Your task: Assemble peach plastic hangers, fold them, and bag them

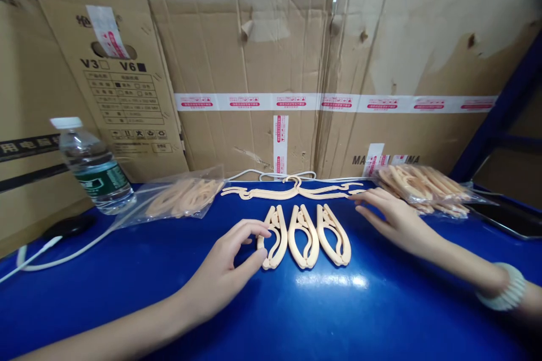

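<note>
Three folded cream plastic travel hangers (302, 256) lie side by side on a blue table, their narrow ends pointing away from me. My left hand (231, 268) is at the leftmost folded hanger (277, 262), thumb and fingers apart; its fingertips overlap that hanger's left edge, and a firm grip does not show. Behind the row lies an unfolded hanger (275, 194), arms spread wide and hook upward. My right hand (392, 217) is open beside its right end, fingers stretched toward the tip. Whether they touch it I cannot tell.
Clear bags of folded hangers lie at left (186, 197) and right (417, 186). A water bottle (95, 172), a black mouse-like object (70, 227) and a white cable (63, 268) are at left. A dark phone-like slab (508, 217) lies at right. Cardboard (254, 56) walls the back.
</note>
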`<action>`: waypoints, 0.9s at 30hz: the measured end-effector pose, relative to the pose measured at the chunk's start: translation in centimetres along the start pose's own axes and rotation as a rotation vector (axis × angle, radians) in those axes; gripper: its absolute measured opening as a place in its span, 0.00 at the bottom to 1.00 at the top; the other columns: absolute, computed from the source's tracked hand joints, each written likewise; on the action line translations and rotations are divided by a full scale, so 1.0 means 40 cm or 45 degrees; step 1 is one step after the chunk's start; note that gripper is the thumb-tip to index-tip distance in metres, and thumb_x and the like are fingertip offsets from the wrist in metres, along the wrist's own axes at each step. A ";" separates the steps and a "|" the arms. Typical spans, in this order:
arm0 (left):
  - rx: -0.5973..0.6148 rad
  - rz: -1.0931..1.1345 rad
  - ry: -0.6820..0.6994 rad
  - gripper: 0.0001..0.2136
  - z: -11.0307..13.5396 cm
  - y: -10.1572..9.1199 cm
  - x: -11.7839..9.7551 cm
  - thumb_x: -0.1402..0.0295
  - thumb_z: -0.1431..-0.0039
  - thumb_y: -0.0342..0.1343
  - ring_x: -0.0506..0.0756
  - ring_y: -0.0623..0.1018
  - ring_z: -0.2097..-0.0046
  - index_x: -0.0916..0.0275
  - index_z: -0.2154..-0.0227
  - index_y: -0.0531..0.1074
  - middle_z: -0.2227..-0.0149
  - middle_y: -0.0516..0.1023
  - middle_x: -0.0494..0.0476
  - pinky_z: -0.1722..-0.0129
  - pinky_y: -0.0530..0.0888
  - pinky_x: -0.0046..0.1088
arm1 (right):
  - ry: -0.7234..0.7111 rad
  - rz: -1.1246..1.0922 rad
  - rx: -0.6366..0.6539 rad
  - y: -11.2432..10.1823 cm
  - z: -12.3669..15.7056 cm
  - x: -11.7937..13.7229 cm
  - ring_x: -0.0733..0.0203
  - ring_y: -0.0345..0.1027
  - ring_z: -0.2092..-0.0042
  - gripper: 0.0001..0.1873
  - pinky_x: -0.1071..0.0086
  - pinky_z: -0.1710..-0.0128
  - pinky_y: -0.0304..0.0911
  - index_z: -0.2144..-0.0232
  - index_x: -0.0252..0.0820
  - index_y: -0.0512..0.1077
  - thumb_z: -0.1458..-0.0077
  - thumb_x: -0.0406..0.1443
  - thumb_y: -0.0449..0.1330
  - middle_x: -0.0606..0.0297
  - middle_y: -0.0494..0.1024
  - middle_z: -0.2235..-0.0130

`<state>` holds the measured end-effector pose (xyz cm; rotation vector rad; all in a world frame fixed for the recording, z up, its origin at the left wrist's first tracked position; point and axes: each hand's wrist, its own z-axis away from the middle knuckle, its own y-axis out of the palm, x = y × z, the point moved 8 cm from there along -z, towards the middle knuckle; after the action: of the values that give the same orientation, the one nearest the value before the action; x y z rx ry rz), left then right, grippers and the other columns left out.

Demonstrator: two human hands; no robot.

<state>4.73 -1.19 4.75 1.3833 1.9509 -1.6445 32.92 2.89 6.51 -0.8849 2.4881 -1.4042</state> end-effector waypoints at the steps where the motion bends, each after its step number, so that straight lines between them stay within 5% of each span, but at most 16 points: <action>1: -0.004 0.022 -0.011 0.09 -0.001 -0.001 0.003 0.69 0.39 0.51 0.58 0.74 0.47 0.57 0.58 0.72 0.50 0.75 0.56 0.49 0.73 0.36 | 0.019 -0.006 -0.003 0.005 -0.009 -0.025 0.50 0.72 0.55 0.14 0.53 0.54 0.69 0.57 0.42 0.73 0.37 0.40 0.50 0.55 0.78 0.59; 7: -0.003 0.061 -0.004 0.09 0.000 -0.004 0.003 0.69 0.39 0.50 0.57 0.73 0.47 0.57 0.58 0.72 0.50 0.75 0.56 0.50 0.73 0.36 | 0.067 0.011 0.091 0.051 -0.060 -0.097 0.49 0.74 0.53 0.16 0.53 0.52 0.69 0.58 0.38 0.74 0.39 0.39 0.50 0.53 0.80 0.56; 21: -0.010 0.157 -0.005 0.07 -0.003 -0.001 0.008 0.70 0.40 0.51 0.58 0.73 0.47 0.58 0.61 0.72 0.52 0.75 0.57 0.49 0.71 0.37 | 0.039 -0.043 0.241 0.131 -0.121 -0.109 0.51 0.73 0.58 0.10 0.58 0.56 0.67 0.63 0.38 0.75 0.42 0.34 0.53 0.54 0.79 0.60; 27: -0.016 0.203 -0.036 0.07 0.003 -0.003 0.019 0.68 0.40 0.50 0.59 0.73 0.48 0.58 0.62 0.72 0.53 0.74 0.57 0.50 0.69 0.39 | 0.028 -0.031 0.255 0.114 -0.124 -0.098 0.51 0.72 0.62 0.07 0.61 0.61 0.66 0.70 0.41 0.70 0.45 0.37 0.55 0.56 0.77 0.66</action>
<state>4.19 -0.90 4.25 1.4609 1.7823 -1.5677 32.22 10.49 4.88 -0.8649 2.3073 -1.6444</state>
